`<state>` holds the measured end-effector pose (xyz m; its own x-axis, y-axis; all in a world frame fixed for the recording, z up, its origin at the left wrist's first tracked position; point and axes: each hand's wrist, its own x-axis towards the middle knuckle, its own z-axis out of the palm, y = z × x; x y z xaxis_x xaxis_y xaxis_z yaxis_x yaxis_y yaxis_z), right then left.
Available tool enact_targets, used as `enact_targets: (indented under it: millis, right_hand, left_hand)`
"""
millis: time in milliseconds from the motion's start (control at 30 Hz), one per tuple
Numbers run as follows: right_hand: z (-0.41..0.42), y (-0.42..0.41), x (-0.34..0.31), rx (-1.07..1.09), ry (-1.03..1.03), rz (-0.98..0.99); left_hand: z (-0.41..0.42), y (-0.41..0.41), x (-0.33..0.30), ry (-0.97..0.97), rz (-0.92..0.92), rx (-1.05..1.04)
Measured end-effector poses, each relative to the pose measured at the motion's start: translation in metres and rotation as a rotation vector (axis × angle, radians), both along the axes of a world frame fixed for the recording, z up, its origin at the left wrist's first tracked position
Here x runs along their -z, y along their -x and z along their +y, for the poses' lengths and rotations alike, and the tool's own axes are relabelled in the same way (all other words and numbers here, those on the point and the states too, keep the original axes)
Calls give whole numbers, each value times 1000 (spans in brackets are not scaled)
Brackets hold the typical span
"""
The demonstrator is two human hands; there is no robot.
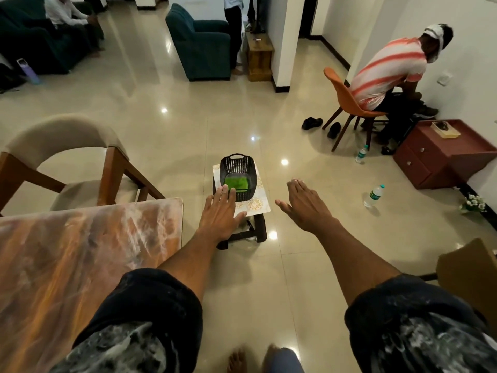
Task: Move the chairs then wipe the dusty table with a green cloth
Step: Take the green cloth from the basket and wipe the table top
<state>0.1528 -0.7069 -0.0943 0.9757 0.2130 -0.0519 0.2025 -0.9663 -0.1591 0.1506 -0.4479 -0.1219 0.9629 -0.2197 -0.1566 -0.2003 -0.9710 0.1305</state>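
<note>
A: Counter (pixel 80 251) left, streaked with white dust. Glossy tile floor (pixel 172 130).
B: Counts?
A: One beige chair (pixel 67 157), one green cloth (pixel 236 183) in black basket (pixel 236 168) on stool (pixel 252 205). Two bottles on the floor.
B: Hands?
A: Left hand (pixel 219 211), right hand (pixel 304 201), fingers spread wide, holding nothing.

Teal armchair (pixel 200 41) at twelve o'clock. Orange chair (pixel 347 103), occupied (striped shirt), at two. Red cabinet (pixel 435 154) at three, two bottles (pixel 373 195) on floor nearby, shoes (pixel 312 123) beside.
</note>
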Motion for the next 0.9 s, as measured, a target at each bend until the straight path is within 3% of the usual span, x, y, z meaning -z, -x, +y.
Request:
enact_targets:
  millis: [533, 900]
  right_hand:
    - [21, -229, 24, -230, -45, 78]
    - [69, -356, 83, -289, -9, 178]
  left_hand:
    - [-2, -155, 26, 7, 38, -209]
    - [39, -274, 63, 75, 117, -287]
